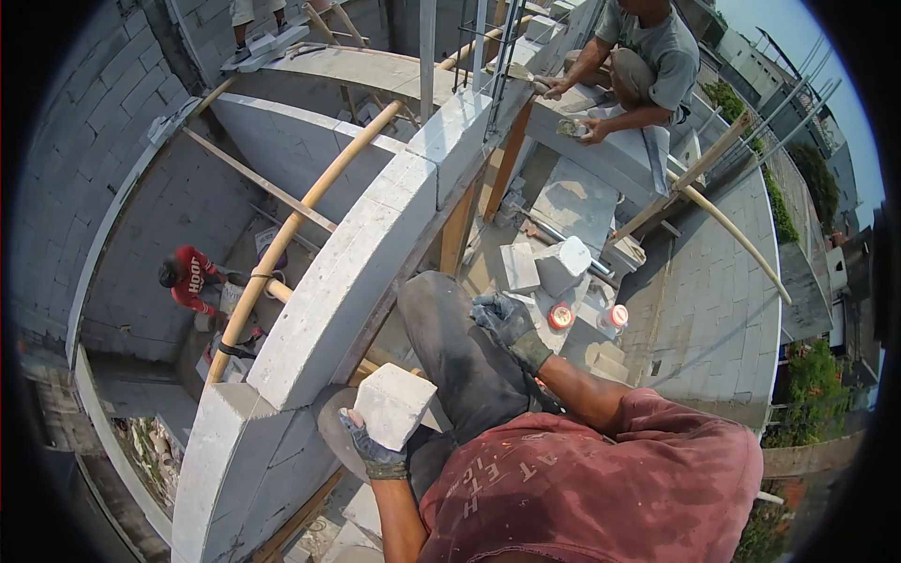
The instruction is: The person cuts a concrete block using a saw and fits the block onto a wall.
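Observation:
A pale, cut piece of lightweight concrete block (392, 403) rests in my left hand (377, 457), which wears a dark work glove and grips it from below and the side. My right hand (507, 324), also gloved, is beside my right knee with its fingers curled in; nothing shows in it. Directly left of my knees runs a curved wall of white blocks (352, 253), with a visible joint between courses. The held block is near the wall's inner side, apart from its top.
Loose blocks (563, 263) and red-lidded containers (560, 316) stand below on the right. A bamboo pole (300, 211) crosses left of the wall. One co-worker (648, 70) crouches at upper right; another in red (192, 280) works lower down. Rebar (488, 42) rises at the wall's far end.

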`<action>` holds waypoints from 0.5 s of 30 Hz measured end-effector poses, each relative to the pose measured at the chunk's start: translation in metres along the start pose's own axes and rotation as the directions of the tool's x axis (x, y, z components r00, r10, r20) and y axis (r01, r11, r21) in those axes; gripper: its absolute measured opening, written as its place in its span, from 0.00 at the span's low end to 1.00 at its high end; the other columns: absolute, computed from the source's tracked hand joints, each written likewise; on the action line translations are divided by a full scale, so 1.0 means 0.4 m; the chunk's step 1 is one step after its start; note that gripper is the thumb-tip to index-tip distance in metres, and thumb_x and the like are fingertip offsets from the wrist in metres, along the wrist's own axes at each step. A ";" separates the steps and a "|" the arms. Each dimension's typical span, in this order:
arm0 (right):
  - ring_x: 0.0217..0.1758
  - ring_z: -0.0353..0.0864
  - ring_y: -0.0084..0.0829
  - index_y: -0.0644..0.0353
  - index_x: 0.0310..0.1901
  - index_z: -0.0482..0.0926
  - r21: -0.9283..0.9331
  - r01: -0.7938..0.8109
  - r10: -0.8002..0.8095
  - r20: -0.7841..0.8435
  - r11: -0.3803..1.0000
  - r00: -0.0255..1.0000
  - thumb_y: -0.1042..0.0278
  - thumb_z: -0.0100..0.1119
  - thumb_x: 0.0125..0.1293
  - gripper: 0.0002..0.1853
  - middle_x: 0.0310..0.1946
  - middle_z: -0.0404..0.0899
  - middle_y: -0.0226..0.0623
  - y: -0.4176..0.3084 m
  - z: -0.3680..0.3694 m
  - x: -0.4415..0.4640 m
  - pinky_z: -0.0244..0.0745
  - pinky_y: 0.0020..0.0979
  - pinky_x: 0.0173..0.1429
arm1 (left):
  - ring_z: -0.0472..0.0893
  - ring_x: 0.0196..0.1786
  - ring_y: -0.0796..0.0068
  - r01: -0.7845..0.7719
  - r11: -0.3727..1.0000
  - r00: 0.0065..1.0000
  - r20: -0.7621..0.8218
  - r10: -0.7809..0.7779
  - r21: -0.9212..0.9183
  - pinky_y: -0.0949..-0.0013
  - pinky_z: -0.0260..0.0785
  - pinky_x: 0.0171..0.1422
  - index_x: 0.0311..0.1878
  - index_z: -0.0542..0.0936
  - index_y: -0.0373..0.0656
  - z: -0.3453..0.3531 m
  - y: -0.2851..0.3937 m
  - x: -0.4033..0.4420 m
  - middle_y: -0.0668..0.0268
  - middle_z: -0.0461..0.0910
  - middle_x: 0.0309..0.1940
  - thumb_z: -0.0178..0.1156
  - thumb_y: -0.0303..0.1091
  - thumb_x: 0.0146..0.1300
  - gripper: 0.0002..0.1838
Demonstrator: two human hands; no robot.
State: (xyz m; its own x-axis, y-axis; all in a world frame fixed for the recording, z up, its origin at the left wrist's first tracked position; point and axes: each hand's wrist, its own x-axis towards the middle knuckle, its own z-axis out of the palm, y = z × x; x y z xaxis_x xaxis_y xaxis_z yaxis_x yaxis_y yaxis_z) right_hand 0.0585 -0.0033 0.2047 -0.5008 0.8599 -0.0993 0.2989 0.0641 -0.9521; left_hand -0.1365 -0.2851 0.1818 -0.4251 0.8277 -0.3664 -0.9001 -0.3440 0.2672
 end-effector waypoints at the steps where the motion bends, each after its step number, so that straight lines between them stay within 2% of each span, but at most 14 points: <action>1: 0.42 0.85 0.21 0.68 0.53 0.82 -0.001 -0.002 0.002 0.005 1.000 1.000 0.69 0.62 0.76 0.12 0.42 0.87 0.34 0.011 0.006 0.004 0.82 0.25 0.49 | 0.72 0.71 0.49 -0.003 1.000 1.000 -0.004 0.003 -0.003 0.48 0.69 0.74 0.78 0.61 0.38 -0.002 0.002 -0.005 0.53 0.67 0.75 0.53 0.69 0.71 0.47; 4: 0.43 0.85 0.21 0.69 0.53 0.81 0.071 -0.020 0.018 0.032 0.997 0.999 0.69 0.62 0.76 0.12 0.43 0.87 0.34 0.033 0.024 0.017 0.82 0.25 0.50 | 0.73 0.71 0.49 -0.033 0.999 0.999 -0.019 0.033 0.013 0.48 0.68 0.75 0.78 0.62 0.38 -0.002 0.006 -0.015 0.53 0.68 0.74 0.53 0.68 0.72 0.46; 9: 0.45 0.85 0.22 0.69 0.55 0.81 -0.059 0.028 -0.024 0.057 0.998 0.998 0.70 0.63 0.76 0.13 0.43 0.87 0.36 0.044 0.032 0.029 0.82 0.27 0.52 | 0.71 0.73 0.49 -0.054 0.998 0.996 0.066 0.056 -0.043 0.46 0.66 0.77 0.78 0.62 0.38 0.056 0.016 -0.038 0.51 0.67 0.76 0.53 0.65 0.73 0.44; 10: 0.45 0.85 0.23 0.69 0.56 0.80 0.133 -0.027 0.017 0.073 0.991 0.997 0.67 0.64 0.75 0.15 0.43 0.87 0.35 0.012 0.037 0.021 0.81 0.27 0.52 | 0.69 0.75 0.47 -0.027 0.997 0.998 0.061 0.031 -0.066 0.43 0.64 0.78 0.79 0.61 0.38 0.053 0.021 -0.043 0.51 0.66 0.77 0.54 0.65 0.73 0.45; 11: 0.43 0.85 0.22 0.66 0.51 0.83 0.147 -0.007 0.003 0.026 0.989 1.000 0.68 0.66 0.73 0.12 0.42 0.87 0.32 -0.023 0.046 0.008 0.81 0.27 0.50 | 0.69 0.76 0.45 -0.037 0.995 0.997 0.060 0.043 -0.092 0.41 0.61 0.80 0.79 0.61 0.37 0.047 0.020 -0.047 0.50 0.65 0.77 0.53 0.66 0.73 0.45; 12: 0.43 0.84 0.21 0.67 0.52 0.82 0.179 -0.080 0.069 0.067 0.981 0.995 0.68 0.64 0.75 0.12 0.43 0.86 0.32 -0.057 0.042 0.006 0.80 0.25 0.51 | 0.69 0.76 0.45 -0.020 0.978 0.999 0.033 0.028 -0.210 0.41 0.60 0.80 0.79 0.61 0.36 0.036 0.021 -0.049 0.49 0.64 0.77 0.51 0.66 0.74 0.45; 13: 0.44 0.82 0.21 0.67 0.53 0.81 0.234 -0.097 0.084 0.067 0.967 0.994 0.67 0.64 0.75 0.13 0.42 0.85 0.32 -0.057 0.052 0.003 0.78 0.24 0.52 | 0.67 0.77 0.48 -0.036 0.979 0.999 0.015 0.040 -0.198 0.41 0.60 0.80 0.81 0.58 0.46 0.029 0.022 -0.056 0.55 0.64 0.79 0.50 0.66 0.74 0.43; 15: 0.45 0.83 0.23 0.66 0.57 0.80 0.146 -0.020 0.001 0.130 0.989 0.992 0.64 0.64 0.75 0.17 0.44 0.85 0.33 -0.062 0.040 0.011 0.79 0.27 0.54 | 0.72 0.74 0.54 -0.140 0.983 0.989 0.021 0.143 -0.119 0.45 0.67 0.77 0.81 0.58 0.51 0.016 0.019 -0.063 0.58 0.68 0.75 0.52 0.64 0.75 0.41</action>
State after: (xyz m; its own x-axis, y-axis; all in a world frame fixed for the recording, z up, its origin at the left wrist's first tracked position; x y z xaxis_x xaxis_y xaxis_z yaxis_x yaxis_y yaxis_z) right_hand 0.0359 -0.0091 0.2233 -0.6019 0.7868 -0.1370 0.1869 -0.0279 -0.9820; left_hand -0.1321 -0.3061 0.1987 -0.5478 0.7787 -0.3059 -0.8366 -0.5069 0.2080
